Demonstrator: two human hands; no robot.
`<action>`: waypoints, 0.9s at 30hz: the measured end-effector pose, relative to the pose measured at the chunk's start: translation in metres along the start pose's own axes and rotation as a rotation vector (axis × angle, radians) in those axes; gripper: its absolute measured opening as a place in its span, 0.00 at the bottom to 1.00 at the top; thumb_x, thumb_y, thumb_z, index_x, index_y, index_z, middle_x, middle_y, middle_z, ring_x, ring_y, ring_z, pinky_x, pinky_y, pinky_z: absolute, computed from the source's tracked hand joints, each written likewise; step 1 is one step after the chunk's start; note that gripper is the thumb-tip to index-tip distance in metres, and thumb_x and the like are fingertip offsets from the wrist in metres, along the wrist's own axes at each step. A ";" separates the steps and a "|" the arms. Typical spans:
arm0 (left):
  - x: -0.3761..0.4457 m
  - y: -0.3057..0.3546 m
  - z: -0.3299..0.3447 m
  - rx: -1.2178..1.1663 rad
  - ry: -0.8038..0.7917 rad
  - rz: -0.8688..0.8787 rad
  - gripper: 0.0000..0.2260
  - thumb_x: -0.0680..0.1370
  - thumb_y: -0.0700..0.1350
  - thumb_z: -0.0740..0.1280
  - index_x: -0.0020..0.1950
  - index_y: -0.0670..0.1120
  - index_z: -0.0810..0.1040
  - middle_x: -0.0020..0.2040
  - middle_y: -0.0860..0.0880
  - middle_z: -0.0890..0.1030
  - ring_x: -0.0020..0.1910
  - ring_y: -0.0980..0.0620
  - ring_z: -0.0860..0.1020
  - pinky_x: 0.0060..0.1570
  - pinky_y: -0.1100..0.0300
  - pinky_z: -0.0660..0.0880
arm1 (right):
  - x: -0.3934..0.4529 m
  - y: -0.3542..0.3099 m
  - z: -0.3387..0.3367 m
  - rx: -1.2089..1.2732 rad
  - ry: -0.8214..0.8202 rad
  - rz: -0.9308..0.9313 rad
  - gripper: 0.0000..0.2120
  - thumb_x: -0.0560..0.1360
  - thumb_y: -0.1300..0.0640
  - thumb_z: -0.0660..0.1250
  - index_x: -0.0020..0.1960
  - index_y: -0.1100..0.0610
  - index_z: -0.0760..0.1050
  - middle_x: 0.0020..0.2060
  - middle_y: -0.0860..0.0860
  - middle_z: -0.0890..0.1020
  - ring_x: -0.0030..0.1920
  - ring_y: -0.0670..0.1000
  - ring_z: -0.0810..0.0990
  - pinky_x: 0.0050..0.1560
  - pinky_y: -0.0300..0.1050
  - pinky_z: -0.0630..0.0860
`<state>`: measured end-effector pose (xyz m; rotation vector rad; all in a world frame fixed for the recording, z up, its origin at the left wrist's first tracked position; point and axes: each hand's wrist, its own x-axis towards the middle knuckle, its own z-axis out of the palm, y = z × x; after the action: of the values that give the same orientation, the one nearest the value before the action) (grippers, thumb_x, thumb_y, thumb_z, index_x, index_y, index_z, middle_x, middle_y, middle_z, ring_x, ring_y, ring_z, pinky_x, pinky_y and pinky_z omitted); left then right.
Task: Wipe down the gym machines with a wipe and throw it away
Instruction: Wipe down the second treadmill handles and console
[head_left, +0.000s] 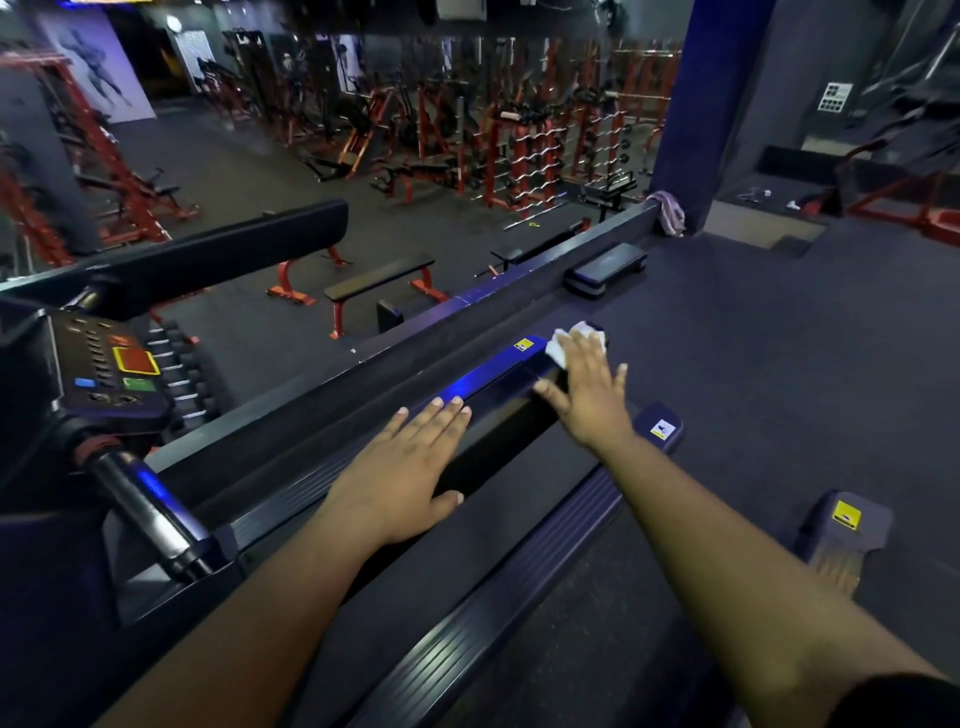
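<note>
One wipe (574, 344), one treadmill (498, 384). My right hand (589, 389) at 1 o'clock, fingers spread, presses wipe flat. My left hand (402, 467) spread flat on belt.

Most of white wipe (569, 343) hidden under right hand (592, 387); only far edges show. Treadmill console (111, 371) cut off by left edge, button labels too small to read. Yellow warning stickers (846, 515) illegible. Far racks (540, 150) blurred, individual weights indistinct. Both forearms run out of bottom edge.
</note>
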<state>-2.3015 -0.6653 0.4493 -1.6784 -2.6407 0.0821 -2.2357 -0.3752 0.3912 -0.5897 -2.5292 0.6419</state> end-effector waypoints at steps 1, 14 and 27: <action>-0.003 0.000 -0.001 0.004 0.006 -0.001 0.41 0.82 0.61 0.60 0.84 0.50 0.37 0.83 0.54 0.36 0.82 0.56 0.37 0.81 0.52 0.37 | 0.010 0.000 -0.008 -0.027 -0.022 0.039 0.49 0.69 0.19 0.47 0.81 0.47 0.53 0.82 0.47 0.53 0.82 0.50 0.43 0.74 0.76 0.42; -0.064 -0.023 0.000 -0.022 -0.017 -0.037 0.43 0.81 0.63 0.62 0.84 0.51 0.37 0.81 0.56 0.33 0.82 0.56 0.38 0.81 0.52 0.39 | -0.039 -0.046 -0.006 -0.123 -0.200 -0.169 0.54 0.65 0.15 0.45 0.83 0.44 0.46 0.83 0.48 0.48 0.82 0.48 0.40 0.77 0.71 0.41; -0.137 -0.044 0.003 -0.045 0.004 -0.079 0.44 0.80 0.64 0.62 0.83 0.52 0.36 0.84 0.54 0.37 0.82 0.56 0.38 0.82 0.49 0.42 | -0.101 -0.134 0.030 -0.140 -0.210 -0.311 0.57 0.64 0.14 0.44 0.83 0.48 0.51 0.82 0.49 0.53 0.82 0.50 0.44 0.76 0.73 0.38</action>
<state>-2.2832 -0.8078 0.4511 -1.5827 -2.7215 0.0187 -2.2090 -0.5425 0.4059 -0.1720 -2.7980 0.4348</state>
